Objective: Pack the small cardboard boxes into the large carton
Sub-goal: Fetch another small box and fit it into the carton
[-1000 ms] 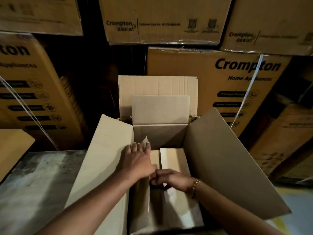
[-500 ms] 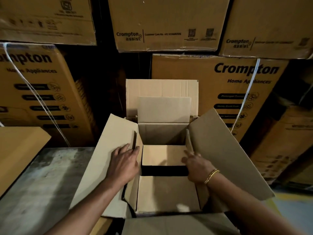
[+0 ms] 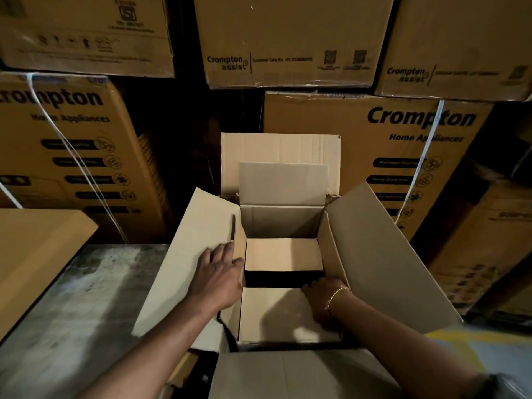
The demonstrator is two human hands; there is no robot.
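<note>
**Fig.** Head view, read from 9 o'clock across to 3 o'clock.

**9 o'clock:** a grey counter (image 3: 72, 298) carries a flat cardboard sheet (image 3: 34, 254) at its far-left edge.

**Left of centre:** my left hand (image 3: 218, 279) lies on the left flap (image 3: 184, 269) of the large carton (image 3: 282, 223). Its fingers (image 3: 223, 250) are straight and slightly spread, flat on the board just beside the rim, and hold nothing.

**Centre:** two small boxes sit inside the carton.
- The far small box (image 3: 283, 253) is toward 12 o'clock.
- The near small box (image 3: 273, 315) is toward 6 o'clock.
- A dark gap (image 3: 276, 279) lies between them.

**Right of centre:** my right hand (image 3: 325, 300) rests on the near small box at its far-right corner, beside the carton's right wall. The fingertips reach the edge over the gap. I cannot tell whether they hook round that edge or merely press.

**3 o'clock:** the right flap (image 3: 388, 269) splays outward.

**12 o'clock:** printed cartons (image 3: 293, 38) are stacked behind.

**Progress (my judgement):**
- Two boxes are in, and the near one is probably being seated.
- There is headroom above them.
- No unpacked small box is in view, so the number remaining is unknown.
- All flaps stand open.
</note>
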